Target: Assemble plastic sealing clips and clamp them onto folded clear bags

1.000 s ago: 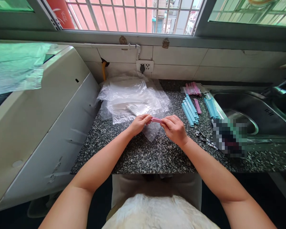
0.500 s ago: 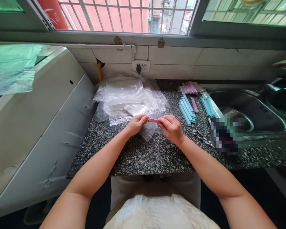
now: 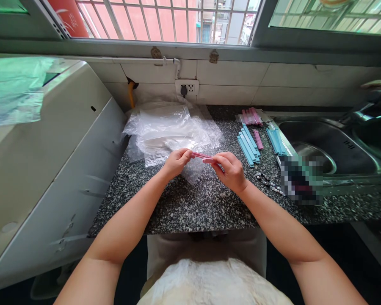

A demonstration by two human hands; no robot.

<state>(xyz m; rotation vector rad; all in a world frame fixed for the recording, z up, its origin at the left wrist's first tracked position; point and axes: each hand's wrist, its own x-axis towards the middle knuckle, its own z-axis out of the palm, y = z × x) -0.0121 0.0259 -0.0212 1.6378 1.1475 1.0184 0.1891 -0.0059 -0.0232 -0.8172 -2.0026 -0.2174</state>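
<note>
A slim pink plastic bag clip (image 3: 201, 155) spans the space between my hands above the counter. My left hand (image 3: 177, 162) is closed in a pinch on its left end. The clip's other end is gripped by the fingers of my right hand (image 3: 229, 170). Its two narrow arms show apart toward the right. Right of my right hand lie several light blue clips (image 3: 248, 146) in a stack, with a single pink clip (image 3: 258, 139) beside them. Behind them, more pink clips (image 3: 251, 116) rest on clear wrapping.
Clear plastic bags (image 3: 165, 127) are heaped beyond my hands, below a wall socket (image 3: 187, 87). More blue clips (image 3: 276, 142) lie near the sink (image 3: 307, 131). A beaded chain (image 3: 269, 184) and a blurred-out object (image 3: 301, 182) are at right. A pale slanted appliance (image 3: 63, 140) borders the left.
My left hand has moved slightly up and left, away from my right. The pink clip, closed and compact before, now spreads longer with its arms apart.
</note>
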